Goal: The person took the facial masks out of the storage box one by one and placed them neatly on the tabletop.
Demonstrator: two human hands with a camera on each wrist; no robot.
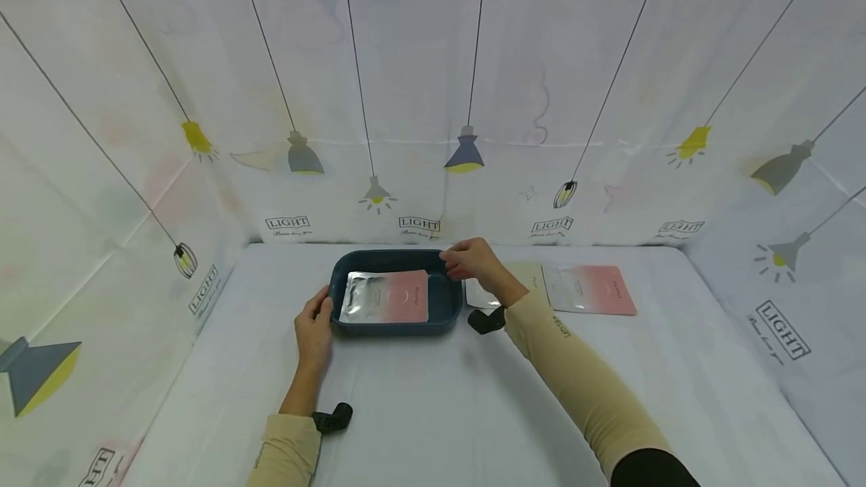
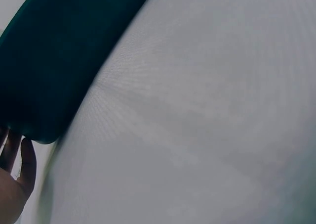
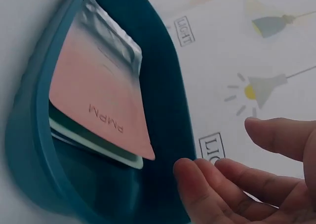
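A dark teal tray (image 1: 443, 314) lies on the white table. Inside it a pink and silver sachet (image 1: 408, 295) tops a small pile; a pale green sachet (image 3: 106, 147) shows beneath it in the right wrist view. At the tray's left end my left hand (image 1: 313, 333) touches the outer wall with thumb and fingertips, a gap between them. My right hand (image 1: 482, 265) hovers by the tray's right end, thumb apart from the fingers and nothing between them. Right of the tray lie a pale yellow sachet (image 1: 531, 275), partly hidden by the right arm, and another pink and silver sachet (image 1: 595, 289).
White cloth walls (image 1: 419, 96) printed with hanging lamps rise behind and beside the white table (image 1: 419, 412). Each wrist wears a black camera, one of them the left wrist camera (image 1: 333, 418). The far table edge runs close behind the tray.
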